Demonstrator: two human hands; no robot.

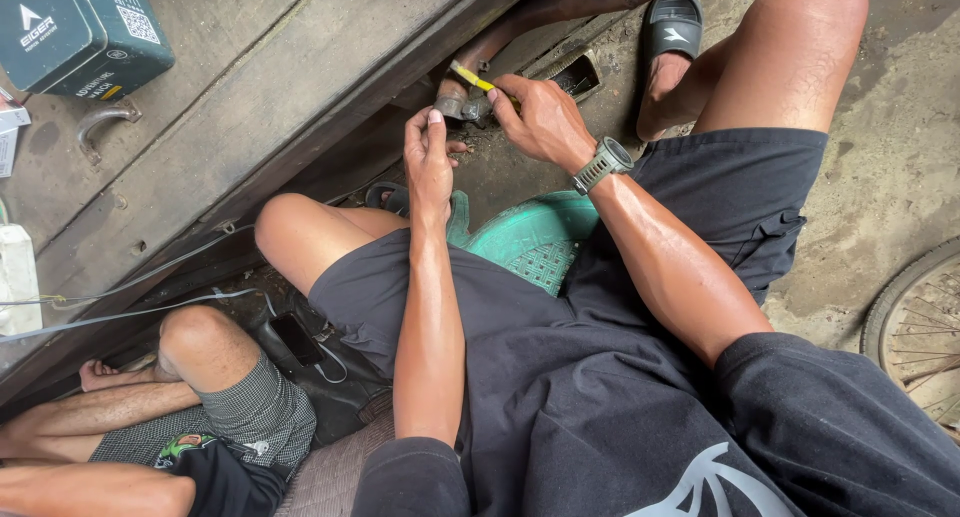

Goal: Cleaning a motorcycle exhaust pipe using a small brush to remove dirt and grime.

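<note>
My right hand (542,117), with a grey watch on its wrist, grips a thin yellow-handled tool (470,77) that points up and left. The tool's tip is against a metal clamp (455,105) on the end of a rusty brown pipe (520,22). My left hand (428,157) reaches up beside the clamp, its fingers pinched together just below it; whether they grip the clamp or a small part is hidden. I sit on a green plastic stool (535,239) in dark shorts.
A wooden bench (230,107) runs diagonally on the left with a teal box (80,32) on it. Another person (180,417) sits low at the left beside a phone (297,337). A bicycle wheel (915,317) is at right. A black sandal (672,27) is on my foot.
</note>
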